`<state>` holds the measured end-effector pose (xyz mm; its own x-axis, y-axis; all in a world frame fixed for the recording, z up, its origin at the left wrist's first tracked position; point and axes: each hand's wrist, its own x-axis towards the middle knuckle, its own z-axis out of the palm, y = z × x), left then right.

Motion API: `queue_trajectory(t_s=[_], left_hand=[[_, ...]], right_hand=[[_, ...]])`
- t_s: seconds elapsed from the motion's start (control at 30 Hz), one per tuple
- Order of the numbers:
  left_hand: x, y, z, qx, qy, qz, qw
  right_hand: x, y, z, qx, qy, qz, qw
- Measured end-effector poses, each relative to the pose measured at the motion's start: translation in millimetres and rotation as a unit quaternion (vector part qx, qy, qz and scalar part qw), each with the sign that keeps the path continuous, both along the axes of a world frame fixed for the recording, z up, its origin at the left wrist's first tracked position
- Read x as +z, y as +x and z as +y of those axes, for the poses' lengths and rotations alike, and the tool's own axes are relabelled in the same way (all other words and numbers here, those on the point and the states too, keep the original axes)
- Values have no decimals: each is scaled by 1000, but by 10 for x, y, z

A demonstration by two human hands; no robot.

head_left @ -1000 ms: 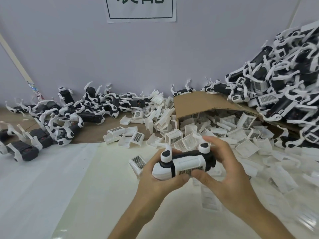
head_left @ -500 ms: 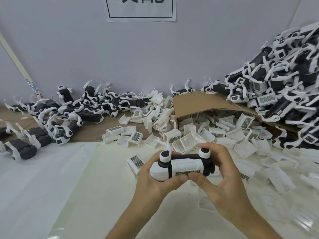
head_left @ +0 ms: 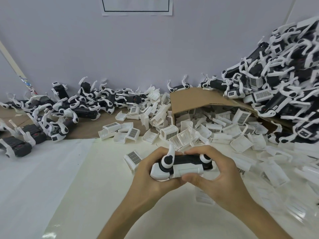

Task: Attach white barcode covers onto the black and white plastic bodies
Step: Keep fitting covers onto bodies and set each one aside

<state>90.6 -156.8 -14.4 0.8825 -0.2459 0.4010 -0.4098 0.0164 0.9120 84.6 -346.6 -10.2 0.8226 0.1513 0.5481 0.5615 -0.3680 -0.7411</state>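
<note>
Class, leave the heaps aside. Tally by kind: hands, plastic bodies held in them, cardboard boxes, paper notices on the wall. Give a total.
Hands: 2, the left hand and the right hand
Held plastic body: 1
Cardboard box: 1
Wall notice: 1
Total: 5

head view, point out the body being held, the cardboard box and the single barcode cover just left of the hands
held body (head_left: 187, 159), head view, on its black top face
cardboard box (head_left: 195, 99), head view, on its brown top panel
single barcode cover (head_left: 133, 156), head view, on its barcode face
</note>
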Motion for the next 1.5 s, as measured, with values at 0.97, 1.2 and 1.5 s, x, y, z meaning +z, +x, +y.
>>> queue_trajectory(t_s=[0.97,1.2,1.5], left_hand=[[-83,-31,-43,24,-47,3,999],[-44,-45,-61,-22,-25,10,999],[-43,-92,-112,1,-32,16,999]], right_hand=[[-73,20,52,39,44,30,998],[-54,52,-9,16,43,66,997],[-104,32,42,28,87,33,995]])
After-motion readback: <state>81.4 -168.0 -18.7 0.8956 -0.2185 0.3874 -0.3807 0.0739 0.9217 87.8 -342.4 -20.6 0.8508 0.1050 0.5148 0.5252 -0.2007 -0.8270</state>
